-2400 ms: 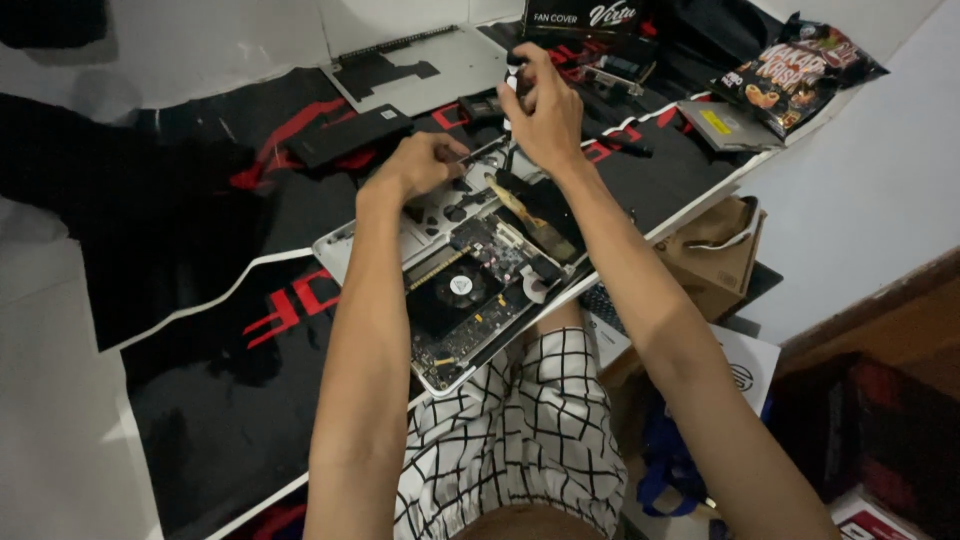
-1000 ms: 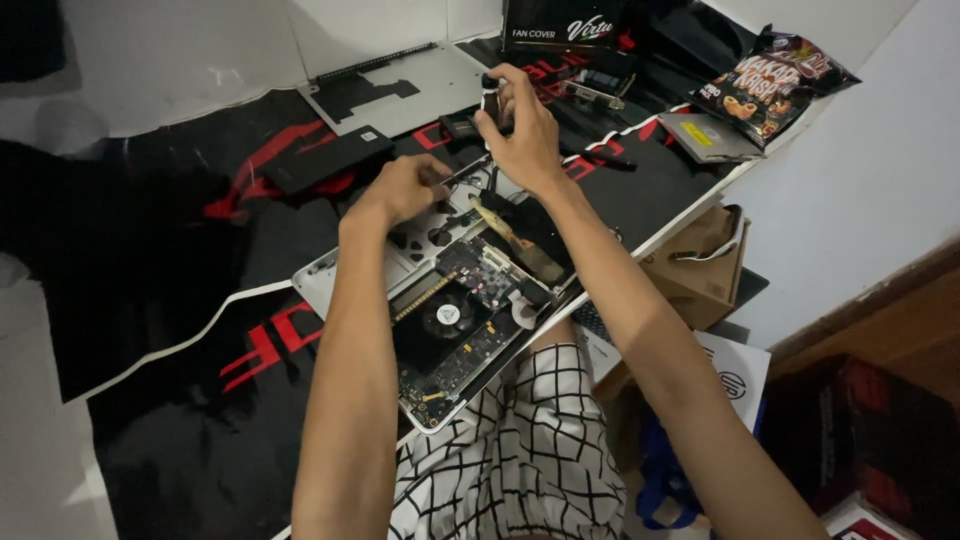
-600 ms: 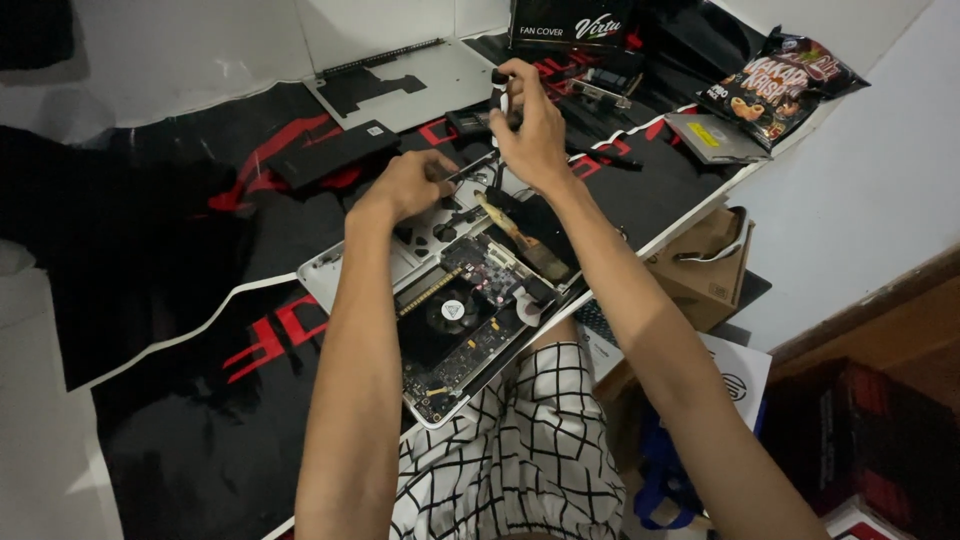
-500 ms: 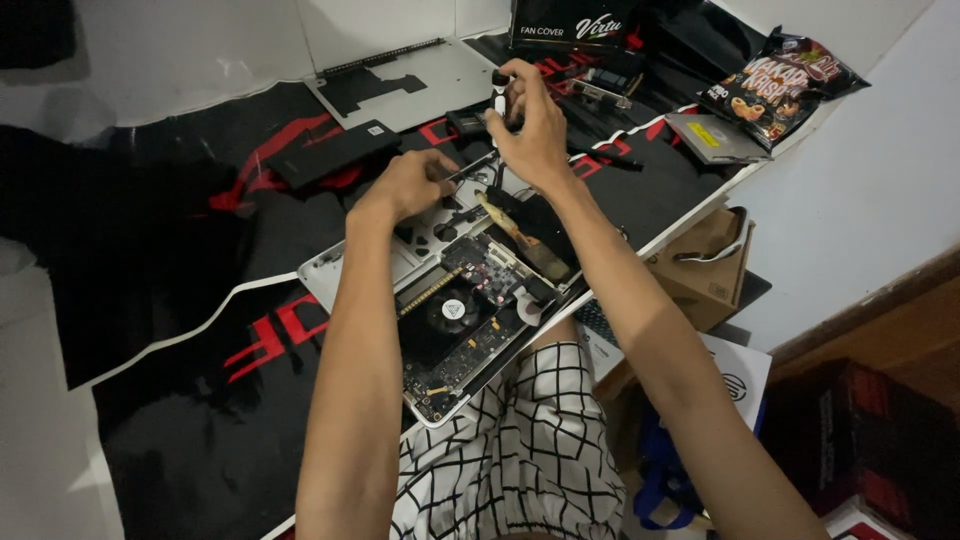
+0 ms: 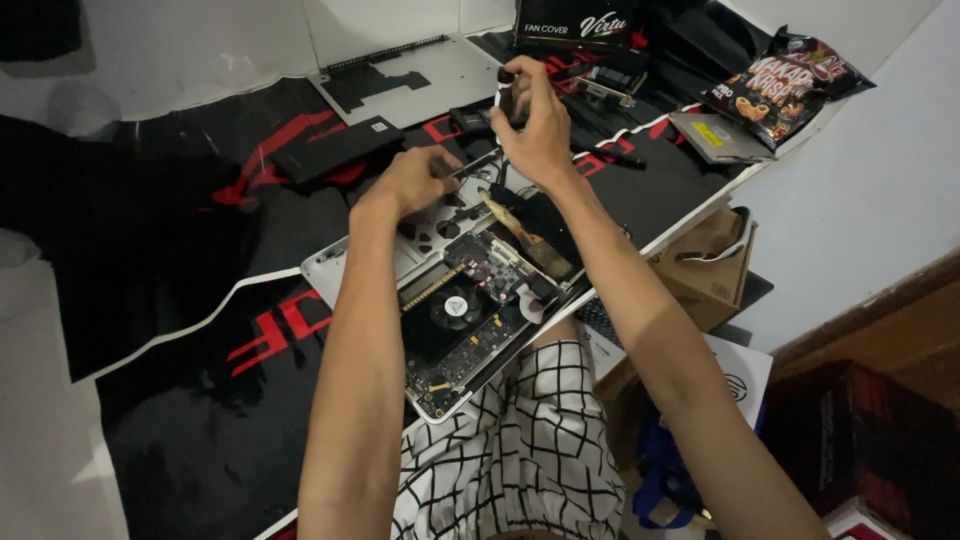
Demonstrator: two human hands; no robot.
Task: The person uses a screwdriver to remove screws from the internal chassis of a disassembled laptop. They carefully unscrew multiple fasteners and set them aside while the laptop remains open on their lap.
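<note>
An opened laptop [image 5: 450, 300] with its board and fan exposed is laid on the black and red desk mat [image 5: 200, 290], at the table's near edge. The left hand [image 5: 410, 180] is closed around a thin tool [image 5: 470, 168] above the laptop's far end. The right hand [image 5: 535, 125] is raised just beyond, pinched on a small dark object [image 5: 508, 92], possibly a screwdriver handle. A snack bag [image 5: 785, 85] is seen far right.
</note>
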